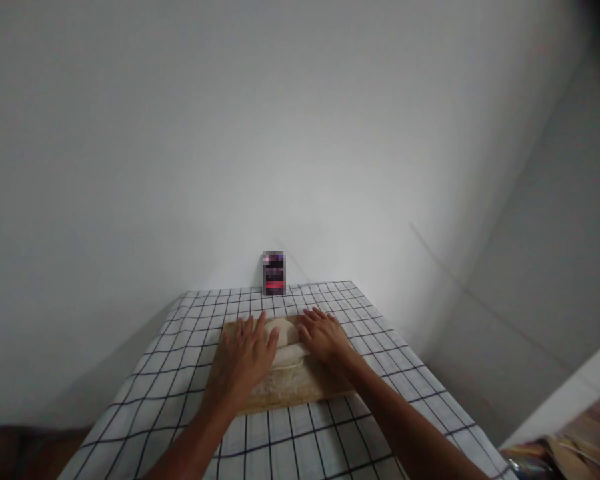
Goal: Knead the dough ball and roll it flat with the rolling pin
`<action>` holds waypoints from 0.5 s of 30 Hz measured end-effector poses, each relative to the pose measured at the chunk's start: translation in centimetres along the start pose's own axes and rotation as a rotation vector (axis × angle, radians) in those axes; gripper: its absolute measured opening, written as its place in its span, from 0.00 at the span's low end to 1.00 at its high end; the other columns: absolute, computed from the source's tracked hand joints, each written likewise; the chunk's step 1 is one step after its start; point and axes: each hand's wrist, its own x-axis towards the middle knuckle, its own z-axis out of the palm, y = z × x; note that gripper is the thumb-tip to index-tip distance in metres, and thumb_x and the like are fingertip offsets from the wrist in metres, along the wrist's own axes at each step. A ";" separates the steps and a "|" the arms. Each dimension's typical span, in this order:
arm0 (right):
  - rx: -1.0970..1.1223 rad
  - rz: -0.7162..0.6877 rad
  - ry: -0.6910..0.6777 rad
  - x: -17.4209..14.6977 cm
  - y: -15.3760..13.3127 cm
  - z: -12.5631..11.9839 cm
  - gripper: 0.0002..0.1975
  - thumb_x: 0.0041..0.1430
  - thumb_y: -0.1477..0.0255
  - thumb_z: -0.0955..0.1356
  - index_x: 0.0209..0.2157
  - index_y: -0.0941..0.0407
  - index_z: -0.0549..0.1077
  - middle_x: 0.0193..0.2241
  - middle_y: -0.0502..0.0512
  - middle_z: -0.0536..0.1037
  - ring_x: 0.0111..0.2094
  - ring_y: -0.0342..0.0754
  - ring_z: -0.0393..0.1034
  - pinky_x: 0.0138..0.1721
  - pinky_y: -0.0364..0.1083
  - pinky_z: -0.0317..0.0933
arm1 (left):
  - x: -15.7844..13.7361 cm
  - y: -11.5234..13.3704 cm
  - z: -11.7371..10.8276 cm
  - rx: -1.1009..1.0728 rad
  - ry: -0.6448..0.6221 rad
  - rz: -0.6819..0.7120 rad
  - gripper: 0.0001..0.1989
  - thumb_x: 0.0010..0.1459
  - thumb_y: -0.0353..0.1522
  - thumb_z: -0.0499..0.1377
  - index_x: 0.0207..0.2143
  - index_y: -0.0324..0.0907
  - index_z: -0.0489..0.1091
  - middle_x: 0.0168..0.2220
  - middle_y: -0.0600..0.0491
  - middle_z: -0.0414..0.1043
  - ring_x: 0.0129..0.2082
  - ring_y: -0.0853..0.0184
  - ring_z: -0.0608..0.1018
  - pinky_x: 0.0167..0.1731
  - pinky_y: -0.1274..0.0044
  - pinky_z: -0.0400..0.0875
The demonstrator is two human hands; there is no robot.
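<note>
A flat, pale piece of dough (279, 329) lies on a floured wooden board (280, 393). Across its near part runs a pale cylinder (289, 355) that looks like a rolling pin; both its ends are hidden under my hands. My left hand (247, 353) rests palm down over the left end, fingers stretched forward and thumb spread towards the dough. Over the right end lies my right hand (325, 335), also palm down, with its fingers extended and slightly apart. Neither hand's fingers are wrapped round anything that I can see.
A white cloth with a dark grid (320, 437) covers the table. At its far edge a dark, blurred-out upright object (274, 273) leans near the white wall (300, 133). Assorted items (545, 460), hard to make out, are at the lower right beyond the table.
</note>
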 end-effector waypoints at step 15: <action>0.032 -0.022 -0.016 -1.2 -0.8 -0.7 0.22 0.75 0.64 0.55 0.57 0.52 0.74 0.60 0.58 0.76 0.62 0.53 0.66 0.61 0.53 0.58 | -0.7 0.9 -1.6 -0.031 -0.126 -0.065 0.31 0.72 0.46 0.47 0.70 0.41 0.59 0.70 0.38 0.62 0.70 0.45 0.64 0.64 0.51 0.60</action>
